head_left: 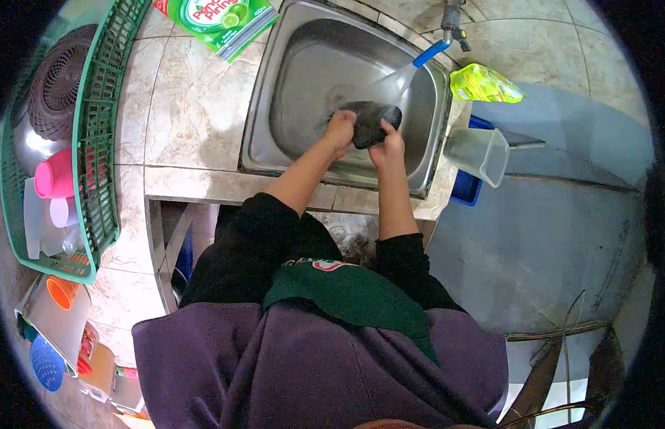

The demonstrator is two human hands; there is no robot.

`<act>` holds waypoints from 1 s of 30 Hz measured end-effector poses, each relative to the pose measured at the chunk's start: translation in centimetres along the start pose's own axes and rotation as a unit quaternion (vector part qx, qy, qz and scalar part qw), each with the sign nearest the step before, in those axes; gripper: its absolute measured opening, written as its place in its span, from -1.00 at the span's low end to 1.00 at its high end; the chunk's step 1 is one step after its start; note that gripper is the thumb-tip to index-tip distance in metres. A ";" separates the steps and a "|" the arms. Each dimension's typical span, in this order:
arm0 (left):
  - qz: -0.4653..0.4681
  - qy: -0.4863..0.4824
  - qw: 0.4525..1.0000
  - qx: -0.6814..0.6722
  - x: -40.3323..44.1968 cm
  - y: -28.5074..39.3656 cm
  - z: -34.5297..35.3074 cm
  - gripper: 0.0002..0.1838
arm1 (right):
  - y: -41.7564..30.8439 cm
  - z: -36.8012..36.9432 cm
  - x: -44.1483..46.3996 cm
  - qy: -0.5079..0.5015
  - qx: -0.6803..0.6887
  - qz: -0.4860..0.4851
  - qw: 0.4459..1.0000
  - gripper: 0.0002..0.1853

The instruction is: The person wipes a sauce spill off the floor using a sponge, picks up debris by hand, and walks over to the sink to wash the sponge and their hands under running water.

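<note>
Over the steel sink (257, 136), both hands grip a black, rounded, flattish object (370, 121) whose exact kind I cannot make out. My left hand (341, 134) has its fingers closed on the object's left side. On the right side, my right hand (389, 146) holds it with the thumb on top and the other fingers partly hidden beneath. Water runs from the blue-ended tap hose (430, 53) into the basin, just above and behind the object.
A green basket (96, 143) with cups and bowls stands on the left. A green soap pouch (222, 18) lies behind the sink. To the right are a yellow packet (483, 84), a clear plastic container (479, 154) and a blue tray (465, 189).
</note>
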State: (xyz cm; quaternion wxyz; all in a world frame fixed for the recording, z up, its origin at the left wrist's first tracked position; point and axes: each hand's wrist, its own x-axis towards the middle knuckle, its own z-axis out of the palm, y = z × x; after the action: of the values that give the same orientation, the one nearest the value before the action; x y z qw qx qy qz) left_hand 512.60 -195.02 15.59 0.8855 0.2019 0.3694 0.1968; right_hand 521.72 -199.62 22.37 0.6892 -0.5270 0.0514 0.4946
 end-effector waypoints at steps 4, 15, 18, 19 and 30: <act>0.041 0.095 0.995 -0.014 0.2 -0.5 0.6 -0.81 | 0.1 1.1 -1.1 0.026 -0.012 -0.042 0.999 -0.65; -0.006 0.072 0.988 -0.134 -0.8 0.0 -0.6 -0.81 | -0.8 1.2 -1.9 0.031 -0.002 -0.090 0.995 -0.56; -0.012 0.048 0.987 -0.153 -0.4 -0.3 -0.9 -0.80 | -1.0 0.9 -1.7 -0.008 0.000 -0.088 0.996 -0.56; -0.037 0.077 0.983 -0.164 -0.5 0.0 -0.5 -0.81 | -1.0 0.9 -1.7 -0.009 0.000 -0.089 0.996 -0.56; -0.108 0.009 0.943 -0.315 0.7 0.8 1.6 -0.70 | -1.4 2.9 -1.6 0.042 -0.125 -0.017 0.991 -0.75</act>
State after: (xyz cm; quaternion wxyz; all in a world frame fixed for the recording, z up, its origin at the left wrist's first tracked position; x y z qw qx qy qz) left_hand 514.02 -194.35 16.62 0.9166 -0.1297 0.3158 0.2080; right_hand 520.57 -198.30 25.56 0.6234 -0.6299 0.0089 0.4632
